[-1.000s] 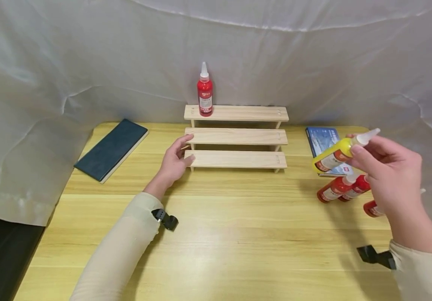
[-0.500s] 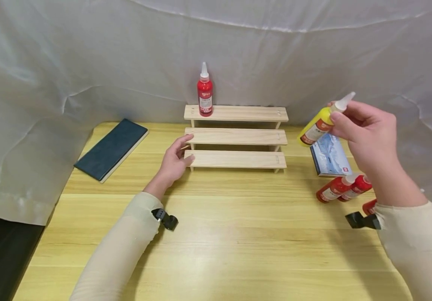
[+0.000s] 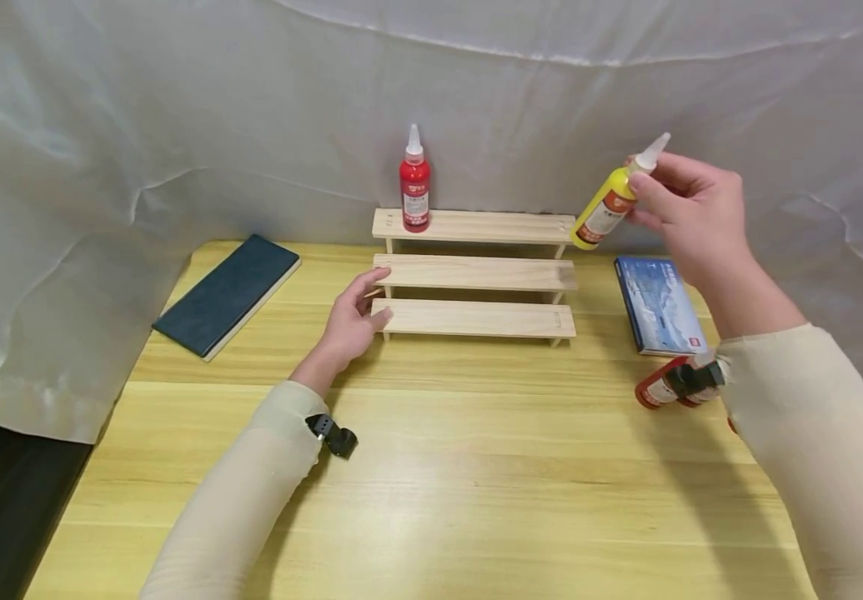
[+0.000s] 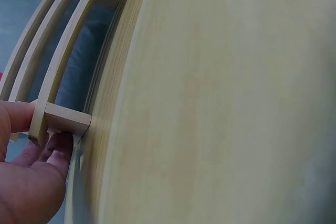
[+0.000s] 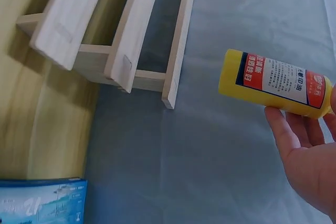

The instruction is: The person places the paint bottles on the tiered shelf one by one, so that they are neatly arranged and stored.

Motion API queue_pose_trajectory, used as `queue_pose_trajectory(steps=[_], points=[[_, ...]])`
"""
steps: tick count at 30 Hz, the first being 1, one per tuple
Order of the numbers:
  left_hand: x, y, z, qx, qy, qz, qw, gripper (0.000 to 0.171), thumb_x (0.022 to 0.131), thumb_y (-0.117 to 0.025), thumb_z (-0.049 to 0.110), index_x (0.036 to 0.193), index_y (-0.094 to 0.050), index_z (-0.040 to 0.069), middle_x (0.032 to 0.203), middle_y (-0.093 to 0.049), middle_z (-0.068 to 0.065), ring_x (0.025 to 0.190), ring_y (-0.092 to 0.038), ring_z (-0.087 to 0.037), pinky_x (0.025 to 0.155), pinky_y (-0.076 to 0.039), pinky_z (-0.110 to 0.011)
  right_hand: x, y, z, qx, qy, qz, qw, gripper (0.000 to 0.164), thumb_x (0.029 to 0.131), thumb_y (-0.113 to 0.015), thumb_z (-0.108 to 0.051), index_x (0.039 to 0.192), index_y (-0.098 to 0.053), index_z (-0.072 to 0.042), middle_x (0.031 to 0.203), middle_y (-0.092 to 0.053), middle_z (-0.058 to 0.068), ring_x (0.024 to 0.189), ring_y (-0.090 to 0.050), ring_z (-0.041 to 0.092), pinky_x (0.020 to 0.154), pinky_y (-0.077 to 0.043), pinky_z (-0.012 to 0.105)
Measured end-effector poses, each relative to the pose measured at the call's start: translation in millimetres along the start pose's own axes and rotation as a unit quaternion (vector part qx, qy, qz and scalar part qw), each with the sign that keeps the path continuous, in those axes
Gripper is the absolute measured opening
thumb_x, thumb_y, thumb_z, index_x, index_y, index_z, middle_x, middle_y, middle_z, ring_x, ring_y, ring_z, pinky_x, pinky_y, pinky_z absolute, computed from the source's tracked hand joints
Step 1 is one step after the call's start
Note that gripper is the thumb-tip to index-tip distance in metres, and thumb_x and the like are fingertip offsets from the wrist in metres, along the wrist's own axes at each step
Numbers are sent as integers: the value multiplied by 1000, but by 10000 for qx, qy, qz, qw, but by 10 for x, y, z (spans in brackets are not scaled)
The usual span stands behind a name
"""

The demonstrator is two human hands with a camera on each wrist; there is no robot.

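Observation:
A yellow squeeze bottle [image 3: 602, 212] with a white pointed nozzle is pinched near its neck by my right hand [image 3: 697, 208]. It hangs tilted in the air, its base overlapping the right end of the top shelf in the head view; in the right wrist view its label [image 5: 283, 80] faces the camera. My left hand [image 3: 348, 321] grips the left end of the three-step wooden rack [image 3: 476, 317], thumb on the lowest shelf and fingers curled behind its end leg [image 4: 68, 116]. A red squeeze bottle [image 3: 415, 196] stands upright at the left of the top shelf.
Right of the rack lies a blue box [image 3: 659, 304]. Several red bottles [image 3: 656, 390] stand before it, partly hidden by my right sleeve and wrist camera. A dark notebook [image 3: 227, 296] lies at the left. Grey cloth [image 3: 288, 100] hangs behind the table.
My right hand has carried the yellow bottle left and up, from over the blue box to the top shelf's right end. The left hand keeps its grip on the rack.

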State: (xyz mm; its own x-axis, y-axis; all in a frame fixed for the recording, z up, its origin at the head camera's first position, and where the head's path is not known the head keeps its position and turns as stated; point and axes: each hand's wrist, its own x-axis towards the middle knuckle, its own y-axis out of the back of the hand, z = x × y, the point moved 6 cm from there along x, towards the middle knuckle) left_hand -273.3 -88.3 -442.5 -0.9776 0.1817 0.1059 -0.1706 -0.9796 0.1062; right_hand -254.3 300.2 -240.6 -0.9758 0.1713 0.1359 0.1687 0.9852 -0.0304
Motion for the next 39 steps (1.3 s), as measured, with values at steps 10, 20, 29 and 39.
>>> queue_pose_trajectory(steps=[10,20,29,39], points=[[5,-19,-5,-5,-16,-16,10000,63,91,-60,-16,144,-54,17,147,-47,-3,129,-48,-25,111,-33,-38,312,-191,128,-122,-354,-191,9991,43,82,-81,-14,122,-72,-3,110,-64,9,105,-61,23,74,-56,26],[-2,-48,-22,47,-33,-42,10000,63,91,-61,-15,144,-54,17,148,-47,-2,128,-49,-24,111,-35,-39,499,-314,285,-183,-425,-433,9980,40,85,-79,-13,123,-71,-3,109,-66,9,101,-62,23,71,-58,30],[-12,-40,-27,67,-22,-37,10000,63,91,-61,-14,144,-54,18,147,-48,-3,128,-49,-24,111,-35,-39,594,-346,383,-236,-558,-369,9975,39,86,-77,-13,123,-71,-4,108,-64,9,102,-62,23,71,-58,31],[-15,-47,-22,52,-71,-49,9999,63,91,-62,-14,144,-54,18,147,-47,-2,127,-49,-24,110,-36,-39,623,-375,430,-878,-635,-365,9934,42,89,-75,-18,129,-68,-6,113,-65,6,109,-61,24,75,-57,30]])
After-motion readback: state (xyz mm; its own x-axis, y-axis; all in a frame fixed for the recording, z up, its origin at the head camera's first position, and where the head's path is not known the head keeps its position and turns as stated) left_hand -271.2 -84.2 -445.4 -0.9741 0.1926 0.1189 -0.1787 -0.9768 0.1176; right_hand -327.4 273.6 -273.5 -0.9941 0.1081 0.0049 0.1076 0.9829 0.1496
